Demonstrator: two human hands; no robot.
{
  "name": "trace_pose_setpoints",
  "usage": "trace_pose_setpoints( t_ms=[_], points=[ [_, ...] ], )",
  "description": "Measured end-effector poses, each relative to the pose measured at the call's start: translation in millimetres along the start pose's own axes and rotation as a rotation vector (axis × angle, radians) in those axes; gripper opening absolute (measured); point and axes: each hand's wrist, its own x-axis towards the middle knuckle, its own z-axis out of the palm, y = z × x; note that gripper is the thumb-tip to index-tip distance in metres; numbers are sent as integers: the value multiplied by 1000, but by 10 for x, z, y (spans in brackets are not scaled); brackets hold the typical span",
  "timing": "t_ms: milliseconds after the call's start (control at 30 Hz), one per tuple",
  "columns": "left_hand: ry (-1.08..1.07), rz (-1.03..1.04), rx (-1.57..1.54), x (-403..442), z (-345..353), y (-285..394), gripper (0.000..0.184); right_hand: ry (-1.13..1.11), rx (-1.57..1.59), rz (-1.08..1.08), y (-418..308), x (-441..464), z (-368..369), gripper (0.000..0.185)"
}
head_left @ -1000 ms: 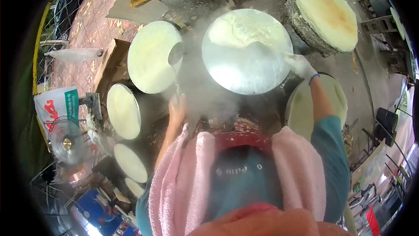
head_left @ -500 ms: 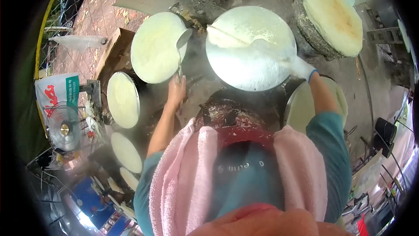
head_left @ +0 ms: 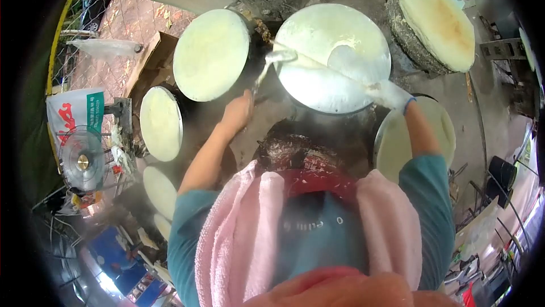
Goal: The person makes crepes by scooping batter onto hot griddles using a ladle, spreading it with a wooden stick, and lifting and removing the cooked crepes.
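My bare left hand (head_left: 237, 115) is closed around the handle of a metal ladle (head_left: 281, 55), whose bowl hangs by the left edge of the large round griddle (head_left: 309, 88). Pale batter covers much of that griddle, while its front part shows bare metal. My gloved right hand (head_left: 390, 94) is at the griddle's right edge, closed on a long, pale spreading tool (head_left: 318, 66) that slants over the surface. A batter-covered round plate (head_left: 211, 55) lies left of the ladle. Below my right forearm is another coated round plate (head_left: 417, 136).
A stack of browned flat rounds (head_left: 437, 26) stands at the upper right. Coated round plates (head_left: 161, 124) line the left side, near a fan (head_left: 83, 163) and a wire fence. An opened cardboard box (head_left: 149, 60) sits behind them. Steam drifts around the griddle.
My left hand has raised the ladle and moved it right, from the left plate to the large griddle. The pale tool's far end now shows over the griddle, and its angle has changed.
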Motion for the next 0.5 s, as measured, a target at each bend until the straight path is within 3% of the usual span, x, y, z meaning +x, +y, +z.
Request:
trace_pose_setpoints(
  t_ms=[67,133,200,233,267,333,367,400,500],
  points=[
    [-142,8,32,-297,73,-52,17,78,-101,-1,247,-88,222,35],
    [-201,53,-43,-553,225,-64,20,121,156,56,114,-644,464,38],
    [-236,111,-120,-667,349,-12,21,270,403,-51,-36,-1016,951,41],
    [-282,140,-236,-595,304,15,21,401,710,-123,25,-976,1324,44],
    [-335,168,-350,-511,218,1,21,251,897,-86,81,-960,1528,43],
    [-377,304,-464,-277,58,-157,19,234,1165,3,-72,-696,2081,34],
    [-196,399,-565,-234,-84,-184,17,201,1247,-121,-153,-466,2304,31],
    [-96,350,-705,-242,-246,-196,17,165,1325,-242,-283,-220,2489,29],
    [63,132,-863,-244,-588,-472,15,468,1085,-203,-1212,531,3023,26]
  ],
)
